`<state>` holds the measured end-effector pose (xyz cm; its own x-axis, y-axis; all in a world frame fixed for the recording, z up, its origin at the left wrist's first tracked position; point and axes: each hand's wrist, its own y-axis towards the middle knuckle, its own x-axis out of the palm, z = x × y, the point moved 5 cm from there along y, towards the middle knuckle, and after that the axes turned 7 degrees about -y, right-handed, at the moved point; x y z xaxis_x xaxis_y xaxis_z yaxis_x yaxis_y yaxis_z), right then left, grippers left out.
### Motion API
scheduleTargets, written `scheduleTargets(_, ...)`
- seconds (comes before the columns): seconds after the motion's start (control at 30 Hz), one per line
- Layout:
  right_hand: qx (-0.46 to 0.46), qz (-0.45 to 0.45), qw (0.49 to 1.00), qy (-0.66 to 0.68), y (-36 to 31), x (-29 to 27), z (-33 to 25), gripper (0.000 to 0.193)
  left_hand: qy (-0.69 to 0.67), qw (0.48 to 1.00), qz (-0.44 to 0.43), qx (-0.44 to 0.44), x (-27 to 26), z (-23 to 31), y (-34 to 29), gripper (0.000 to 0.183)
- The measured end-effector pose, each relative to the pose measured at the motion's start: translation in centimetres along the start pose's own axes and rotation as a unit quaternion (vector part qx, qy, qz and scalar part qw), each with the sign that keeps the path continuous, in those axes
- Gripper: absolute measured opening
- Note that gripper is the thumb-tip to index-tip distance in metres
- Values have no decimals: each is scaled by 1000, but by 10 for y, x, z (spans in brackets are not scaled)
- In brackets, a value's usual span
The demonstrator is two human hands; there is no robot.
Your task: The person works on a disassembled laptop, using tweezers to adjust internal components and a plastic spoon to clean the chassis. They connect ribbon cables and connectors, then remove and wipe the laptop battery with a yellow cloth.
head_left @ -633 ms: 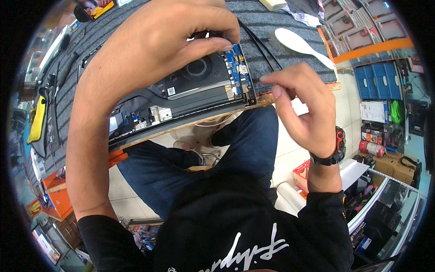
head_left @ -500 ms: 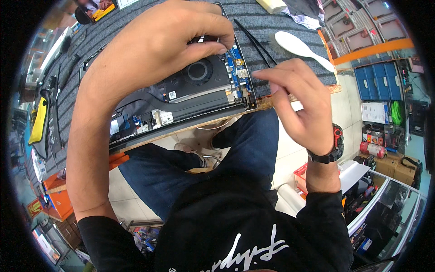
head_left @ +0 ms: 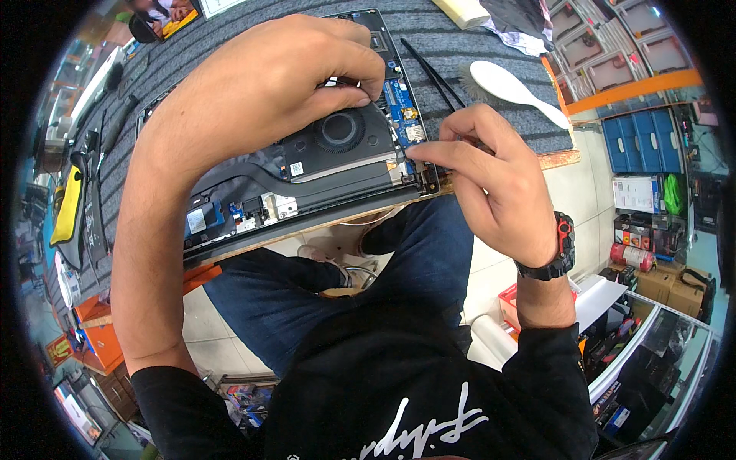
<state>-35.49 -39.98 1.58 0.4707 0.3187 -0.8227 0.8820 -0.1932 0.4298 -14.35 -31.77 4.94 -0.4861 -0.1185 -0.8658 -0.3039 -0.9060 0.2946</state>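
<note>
An opened laptop (head_left: 322, 172) lies on the bench edge with its insides bared: a black cooling fan (head_left: 340, 130), a heat pipe (head_left: 268, 178) and a blue circuit board (head_left: 404, 107) along the right side. My left hand (head_left: 299, 69) reaches over it, thumb and fingertips brought together in a pinch beside the fan's upper right corner; what lies between them is hidden. At the right side of the laptop, my right hand (head_left: 494, 180) has its index finger stretched out, the tip at the blue board. Its thumb is apart, its other fingers bent, and nothing shows in it.
Black tweezers (head_left: 432, 75) and a white-handled brush (head_left: 517, 90) lie right of the laptop on the ribbed grey mat (head_left: 429, 27). Yellow-and-black pliers (head_left: 70, 199) lie on the left. My legs (head_left: 414, 253) are under the bench edge; blue drawers (head_left: 644, 142) stand at the right.
My right index fingertip has moved left and down onto the laptop's right side. My left hand has shifted slightly down and left, its pinch kept. The view has moved a little.
</note>
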Motion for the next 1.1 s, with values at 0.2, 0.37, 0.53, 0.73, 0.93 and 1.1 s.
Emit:
scheduleTargets(0.2,10,-11,1000,3,-11,-5,-11,49,-10,1000,-6,6,2,5,-2,12)
scheduleTargets(0.37,13,-7,999,39,-7,-1,-6,50,-6,1000,0,19,-1,2,1,12)
scheduleTargets(0.53,63,-29,990,122,-8,2,-1,52,-37,998,16,38,6,1,4,13)
scheduleTargets(0.73,74,-22,991,107,-10,1,0,53,-9,1000,-13,18,14,3,6,14)
scheduleTargets(0.93,66,-22,992,105,-12,1,-5,54,-27,999,-32,11,17,7,6,14)
scheduleTargets(1.1,58,-25,993,96,-11,1,-5,54,-38,998,-49,31,17,6,10,14)
